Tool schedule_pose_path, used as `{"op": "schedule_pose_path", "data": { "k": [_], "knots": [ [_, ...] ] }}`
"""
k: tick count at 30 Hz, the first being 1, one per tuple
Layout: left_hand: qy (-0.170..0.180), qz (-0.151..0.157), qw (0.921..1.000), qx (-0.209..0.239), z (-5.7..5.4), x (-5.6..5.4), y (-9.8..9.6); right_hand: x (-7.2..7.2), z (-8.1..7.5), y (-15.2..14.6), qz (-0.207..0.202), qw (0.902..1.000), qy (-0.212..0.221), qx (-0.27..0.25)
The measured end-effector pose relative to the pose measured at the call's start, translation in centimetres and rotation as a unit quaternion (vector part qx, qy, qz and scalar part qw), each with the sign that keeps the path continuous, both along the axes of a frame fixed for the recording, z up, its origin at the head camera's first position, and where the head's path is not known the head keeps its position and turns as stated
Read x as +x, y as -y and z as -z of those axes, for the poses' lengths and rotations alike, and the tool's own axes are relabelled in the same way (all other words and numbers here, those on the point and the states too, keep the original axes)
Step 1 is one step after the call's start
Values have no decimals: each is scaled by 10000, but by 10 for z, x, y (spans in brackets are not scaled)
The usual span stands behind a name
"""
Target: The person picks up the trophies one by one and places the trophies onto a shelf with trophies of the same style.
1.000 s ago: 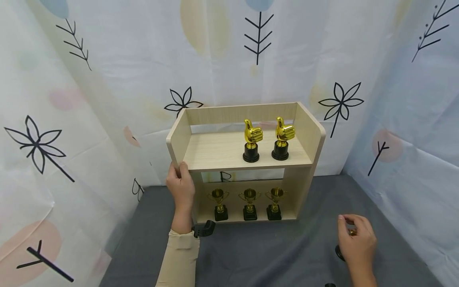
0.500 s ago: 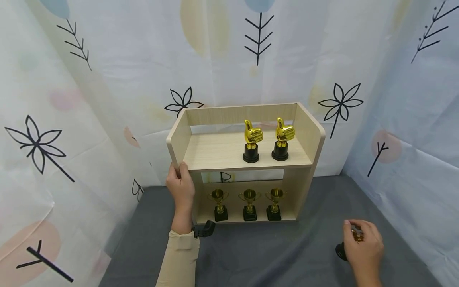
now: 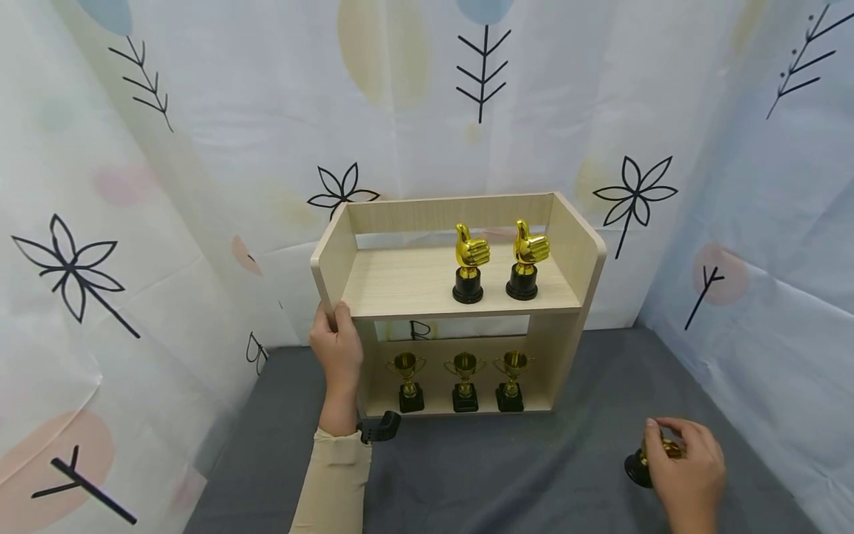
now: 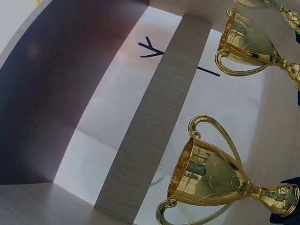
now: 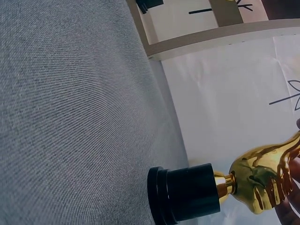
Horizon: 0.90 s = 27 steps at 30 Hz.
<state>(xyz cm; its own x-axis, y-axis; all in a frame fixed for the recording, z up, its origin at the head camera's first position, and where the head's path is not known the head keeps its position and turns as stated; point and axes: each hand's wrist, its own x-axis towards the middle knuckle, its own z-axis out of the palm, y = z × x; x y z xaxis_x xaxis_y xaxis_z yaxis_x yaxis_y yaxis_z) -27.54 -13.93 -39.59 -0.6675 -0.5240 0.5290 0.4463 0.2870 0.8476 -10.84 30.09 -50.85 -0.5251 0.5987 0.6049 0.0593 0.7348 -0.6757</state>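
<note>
My left hand (image 3: 336,348) grips the left side panel of a pale wooden two-tier shelf (image 3: 400,282) at mid-height. Out to the right, my right hand (image 3: 690,467) holds the golden top of a thumbs-up trophy (image 3: 638,469). In the right wrist view the trophy's black round base (image 5: 187,193) is near the grey cloth; whether it touches is unclear. Fingertips (image 5: 287,213) show beside its gold thumbs-up figure (image 5: 262,176). Two similar thumbs-up trophies, left (image 3: 468,271) and right (image 3: 524,267), stand on the upper tier toward the right.
On the lower tier stand three gold cup trophies: left (image 3: 410,382), middle (image 3: 465,380) and right (image 3: 511,380). Two cups appear close up in the left wrist view, the nearer one (image 4: 211,176) lowest. Grey cloth (image 3: 507,475) covers the table, with patterned white curtains (image 3: 220,222) around.
My right hand has shifted right and slightly toward me, uncovering more of the trophy's base and gold part. My left hand and the shelf have stayed put.
</note>
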Motion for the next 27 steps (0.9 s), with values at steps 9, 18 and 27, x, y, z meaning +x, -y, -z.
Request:
{"op": "schedule_pose_path", "data": {
  "k": [9,18,27],
  "knots": [
    [7,5,10000,-28,0,-1,1,6,3,0,212,9993,282,-138],
    [-35,-63,10000,-51,0,-1,1,13,5,-1,465,9956,722,-367],
    [63,78,9999,11,1,-1,2,21,10,-3,667,9910,1021,-548]
  ]
}}
